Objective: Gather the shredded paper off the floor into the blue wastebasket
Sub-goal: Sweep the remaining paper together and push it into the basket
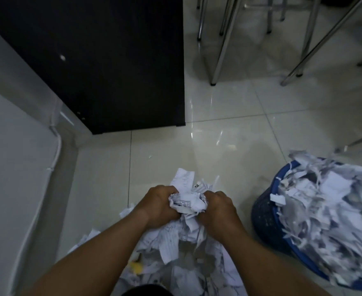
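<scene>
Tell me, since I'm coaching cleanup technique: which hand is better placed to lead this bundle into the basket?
Right. The right hand grips the crumpled white paper wad on the side nearer the round blue plastic wastebasket; the left hand would likely have to cross over.

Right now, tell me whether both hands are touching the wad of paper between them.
Touching. The head view shows the left hand and the right hand pressed against either side of the paper wad, fingers curled into it.
</scene>
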